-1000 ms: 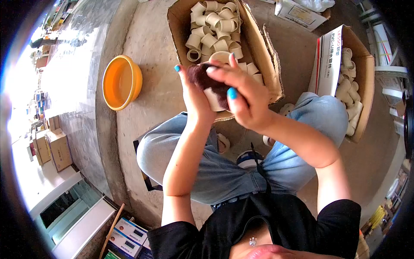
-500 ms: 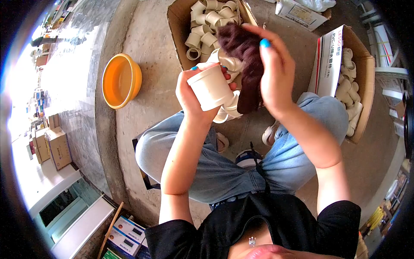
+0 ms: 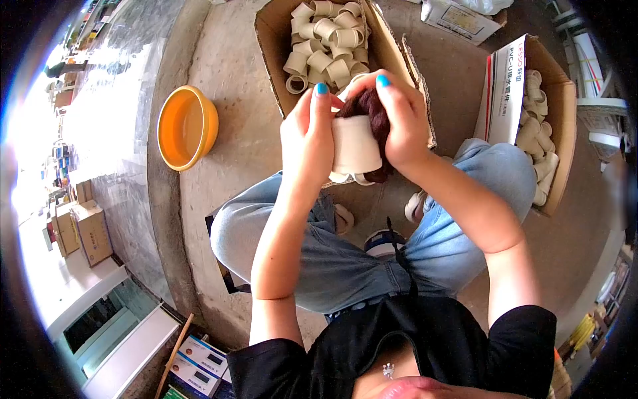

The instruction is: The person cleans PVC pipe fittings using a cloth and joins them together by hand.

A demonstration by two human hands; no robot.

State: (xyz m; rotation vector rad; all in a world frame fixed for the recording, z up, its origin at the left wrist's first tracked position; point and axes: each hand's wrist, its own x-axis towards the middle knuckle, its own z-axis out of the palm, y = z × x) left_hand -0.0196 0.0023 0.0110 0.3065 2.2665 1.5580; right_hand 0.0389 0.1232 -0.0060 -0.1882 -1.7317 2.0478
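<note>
A white PVC pipe fitting (image 3: 356, 146) is between my two hands, above the near end of an open cardboard box (image 3: 276, 63). My left hand (image 3: 308, 136) grips it from the left side, thumb upward. My right hand (image 3: 404, 123) is closed around a dark brown cloth (image 3: 376, 114) and presses it against the fitting's right side and far rim. Part of the cloth hangs below that hand. In the box lie many similar white pipe fittings (image 3: 327, 46); my hands hide its near part.
An orange plastic basin (image 3: 188, 128) stands on the concrete floor to the left. On the right is a second carton (image 3: 503, 93) with more white fittings (image 3: 537, 143). A white box (image 3: 462, 21) sits at the back right. My bent knees flank the work area.
My right hand and the cloth have come down and left onto the fitting. The fitting has shifted right and turned more upright in my left hand.
</note>
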